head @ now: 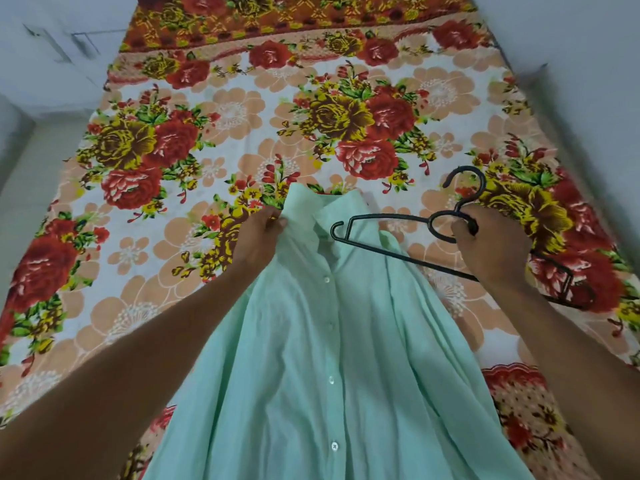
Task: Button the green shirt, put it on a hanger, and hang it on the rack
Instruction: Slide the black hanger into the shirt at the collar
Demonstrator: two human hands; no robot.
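Item 1: green shirt (329, 341), pale mint, spread front-up on the bed and running toward me off the bottom edge. I count four white buttons (331, 380) down the front strip, and the front looks closed as far as I can see. The collar (304, 202) is at the far end, raised off the bed. Item 2: left hand (258, 237), thumb and fingers pinched on the shirt fabric just beside the collar, on the shirt's left as I see it. Fabric is bunched and pulled up at that spot. Item 3: right hand (491, 247), fingers curled round a black hanger (398, 257), gripping approx. where the hook meets the frame. The hook sticks up past the knuckles. One hanger arm reaches over the shirt's shoulder area near the collar, on top of the cloth. I can't tell if it touches. The other arm shows past the wrist, over the bed. Item 4: bed sheet (173, 150), floral, red and yellow roses on white w/ peach blooms, under everything. Item 5: pale wall (52, 64) at far left.
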